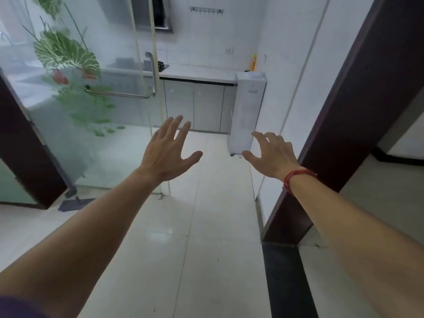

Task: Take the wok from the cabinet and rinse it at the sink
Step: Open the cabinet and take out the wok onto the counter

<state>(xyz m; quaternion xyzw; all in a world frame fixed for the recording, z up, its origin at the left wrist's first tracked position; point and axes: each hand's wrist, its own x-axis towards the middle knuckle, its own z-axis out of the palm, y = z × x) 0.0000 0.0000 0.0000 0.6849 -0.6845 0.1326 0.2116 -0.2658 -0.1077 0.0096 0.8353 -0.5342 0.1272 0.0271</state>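
Two bare hands up ahead of me in the head view, neither holding anything. Left hand (pixel 168 152): fingers straight and fanned apart, thumb out to the side. Right hand (pixel 273 154), with a red string bracelet (pixel 298 177) on its wrist: fingers loosely curled, thumb and forefinger apart, nothing between them. My reading is that both are raised for the walk in and not for any grasp, since they touch nothing. No wok visible anywhere. I judge it sits behind the closed grey cabinet doors (pixel 195 104) under the white countertop (pixel 197 73) on the far wall, so the fetch has not begun. I cannot make out the sink; the frosted panel may be hiding it. Edges: frosted glass door with a green leaf print (pixel 68 99) and a steel bar handle (pixel 119 94) closes off the left; its free edge stands just left of the left hand. Dark brown door frame (pixel 344 122) bounds the right. Between them a lane of pale tiled floor (pixel 206 226) runs to the cabinets. Tall white floor appliance (pixel 247 111) stands beside the rightmost cabinet door, likely crowding it. Yellow bottle (pixel 253 61) stands on the counter's right end.
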